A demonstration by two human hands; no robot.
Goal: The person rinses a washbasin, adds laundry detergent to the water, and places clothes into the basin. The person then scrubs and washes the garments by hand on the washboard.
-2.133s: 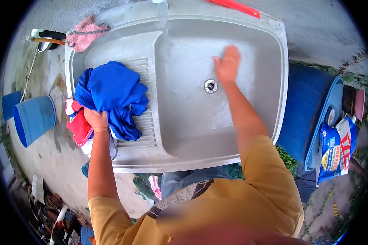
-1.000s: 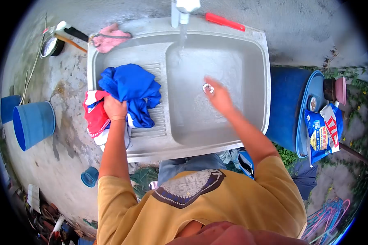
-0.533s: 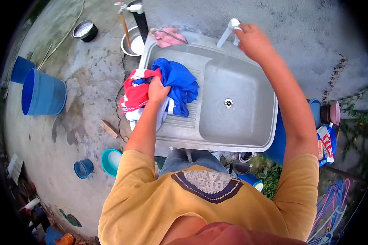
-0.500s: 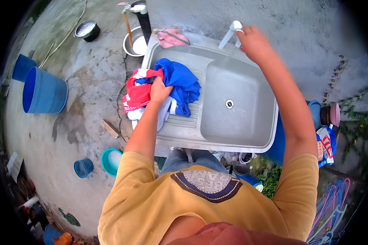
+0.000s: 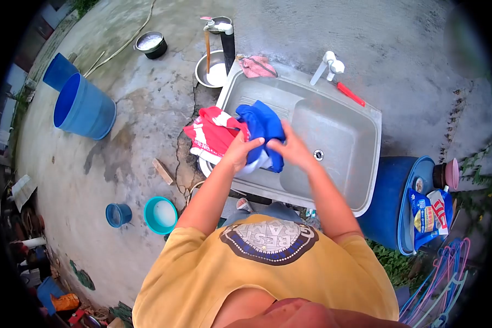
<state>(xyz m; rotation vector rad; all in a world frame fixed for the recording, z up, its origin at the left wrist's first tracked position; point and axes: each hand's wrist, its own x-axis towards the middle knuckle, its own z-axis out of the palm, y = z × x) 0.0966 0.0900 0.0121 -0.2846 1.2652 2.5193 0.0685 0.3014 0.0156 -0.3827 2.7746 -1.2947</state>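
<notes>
A bundle of wet-looking clothes is held over the left end of the grey sink (image 5: 344, 180). One part is a blue garment (image 5: 259, 116); beside it hangs a red and white printed garment (image 5: 210, 131). My left hand (image 5: 239, 152) is closed on the bundle where red and blue meet. On the other side my right hand (image 5: 296, 146) grips the blue cloth, thumb towards the left one. Some fingers of both are hidden in the folds. The white tap (image 5: 328, 65) stands at the back of the sink, and nobody touches it.
A pink cloth (image 5: 257, 66) lies on the sink's back left corner. To the right stands a blue barrel (image 5: 385, 197) with detergent bags (image 5: 432, 210) on top. Leftward on the concrete are a large blue bucket (image 5: 87, 112), a teal basin (image 5: 161, 215) and a small blue bucket (image 5: 118, 215).
My right hand has left the tap and come down to the clothes. The bundle has been lifted and drawn nearer my body, now between both hands. The view has shifted.
</notes>
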